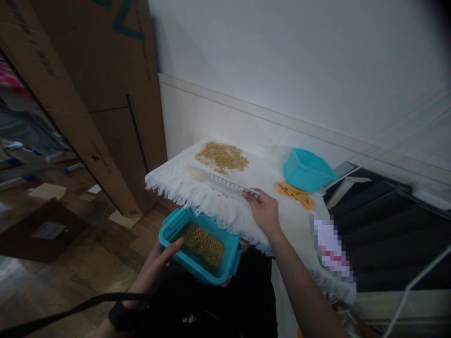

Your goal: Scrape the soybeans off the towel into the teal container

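Observation:
My left hand (165,258) grips the left rim of a teal plastic container (229,234), its thumb over the edge. Yellowish beans (200,244) cover the container's bottom, and it is held just below the table's fringed front edge. In my right hand (262,211) is a long white plastic strip (229,184) with a row of slots, pinched at its right end and held low over the cloth. Beyond the strip lies a spread of the same beans (221,156). A small patch of pale grains (197,173) is by the strip's left end, with a few beans near it.
A white fringed cloth (296,225) covers the table. A second teal container (306,169) stands at the right, a yellow cloth (294,194) before it. A white wall (282,61) is behind, a tall cardboard box (116,117) at left, and a black panel (387,225) at right.

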`<move>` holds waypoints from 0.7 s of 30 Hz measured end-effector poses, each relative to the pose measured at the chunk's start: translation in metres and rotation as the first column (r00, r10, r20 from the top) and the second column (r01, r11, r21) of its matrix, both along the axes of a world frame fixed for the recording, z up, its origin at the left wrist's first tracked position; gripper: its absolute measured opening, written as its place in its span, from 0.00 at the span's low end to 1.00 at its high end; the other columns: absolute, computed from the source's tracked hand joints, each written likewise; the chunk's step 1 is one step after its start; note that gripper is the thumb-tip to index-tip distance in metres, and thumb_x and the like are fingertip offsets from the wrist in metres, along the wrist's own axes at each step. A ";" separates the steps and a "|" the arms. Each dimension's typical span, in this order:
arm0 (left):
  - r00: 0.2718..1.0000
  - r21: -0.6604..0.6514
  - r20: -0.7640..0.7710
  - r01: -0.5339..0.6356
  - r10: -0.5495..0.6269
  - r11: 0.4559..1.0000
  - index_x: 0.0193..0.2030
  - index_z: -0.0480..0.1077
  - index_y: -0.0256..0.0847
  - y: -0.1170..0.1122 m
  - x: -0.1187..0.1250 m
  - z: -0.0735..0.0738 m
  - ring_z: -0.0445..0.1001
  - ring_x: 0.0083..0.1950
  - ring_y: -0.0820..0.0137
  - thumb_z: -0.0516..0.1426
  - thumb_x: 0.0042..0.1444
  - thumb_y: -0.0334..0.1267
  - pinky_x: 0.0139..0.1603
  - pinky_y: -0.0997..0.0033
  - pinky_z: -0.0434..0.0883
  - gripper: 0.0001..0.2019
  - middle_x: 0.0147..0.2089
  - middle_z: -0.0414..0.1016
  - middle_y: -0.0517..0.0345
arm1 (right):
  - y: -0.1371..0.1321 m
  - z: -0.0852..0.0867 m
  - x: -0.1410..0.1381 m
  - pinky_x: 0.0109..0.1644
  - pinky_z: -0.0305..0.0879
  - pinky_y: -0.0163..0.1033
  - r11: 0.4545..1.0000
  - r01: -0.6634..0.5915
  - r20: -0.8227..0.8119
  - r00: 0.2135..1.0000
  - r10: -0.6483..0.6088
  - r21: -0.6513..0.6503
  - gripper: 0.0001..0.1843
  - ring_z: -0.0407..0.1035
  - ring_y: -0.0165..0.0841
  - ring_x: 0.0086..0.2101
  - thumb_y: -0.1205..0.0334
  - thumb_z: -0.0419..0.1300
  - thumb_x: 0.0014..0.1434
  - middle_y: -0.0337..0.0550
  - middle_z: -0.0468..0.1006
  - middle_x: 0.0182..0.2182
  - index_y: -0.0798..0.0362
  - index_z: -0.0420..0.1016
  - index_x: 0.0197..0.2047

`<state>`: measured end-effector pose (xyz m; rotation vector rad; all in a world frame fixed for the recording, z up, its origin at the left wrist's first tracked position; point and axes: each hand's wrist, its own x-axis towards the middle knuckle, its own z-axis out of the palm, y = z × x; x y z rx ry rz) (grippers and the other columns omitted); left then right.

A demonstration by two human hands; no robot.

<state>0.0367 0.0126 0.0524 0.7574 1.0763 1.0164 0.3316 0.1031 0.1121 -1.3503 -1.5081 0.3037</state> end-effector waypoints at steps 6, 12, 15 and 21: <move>0.999 -0.095 -0.011 0.030 -0.032 0.995 0.75 0.56 0.57 -0.001 0.001 0.002 0.68 0.71 0.42 0.65 0.56 0.58 0.54 0.50 0.79 0.42 0.74 0.68 0.51 | 0.002 -0.002 0.013 0.40 0.73 0.39 0.996 -0.055 -0.067 0.996 0.051 -0.066 0.16 0.79 0.37 0.33 0.46 0.65 0.56 0.40 0.86 0.31 0.50 0.85 0.34; 0.999 -0.110 -0.019 0.045 -0.048 0.993 0.75 0.55 0.57 0.002 0.000 -0.002 0.68 0.71 0.43 0.64 0.55 0.60 0.52 0.52 0.79 0.43 0.75 0.66 0.52 | 0.001 0.001 0.019 0.38 0.72 0.40 1.000 0.005 -0.064 0.998 -0.007 -0.029 0.17 0.78 0.38 0.32 0.44 0.66 0.56 0.42 0.85 0.30 0.50 0.85 0.34; 0.998 -0.117 -0.025 0.046 -0.049 0.992 0.74 0.57 0.56 0.002 0.002 0.002 0.69 0.70 0.43 0.65 0.54 0.60 0.51 0.53 0.79 0.43 0.74 0.67 0.51 | 0.008 0.002 0.016 0.38 0.71 0.40 0.999 0.034 -0.072 0.997 -0.034 -0.003 0.18 0.78 0.38 0.32 0.44 0.65 0.56 0.42 0.86 0.31 0.51 0.85 0.34; 1.000 -0.123 0.000 -0.002 0.002 0.992 0.74 0.57 0.56 0.000 0.007 0.011 0.72 0.67 0.42 0.67 0.51 0.60 0.51 0.52 0.80 0.46 0.71 0.72 0.50 | 0.015 -0.001 0.012 0.37 0.71 0.39 0.996 -0.057 -0.062 0.997 0.053 -0.069 0.16 0.77 0.37 0.30 0.46 0.65 0.55 0.40 0.85 0.29 0.50 0.85 0.34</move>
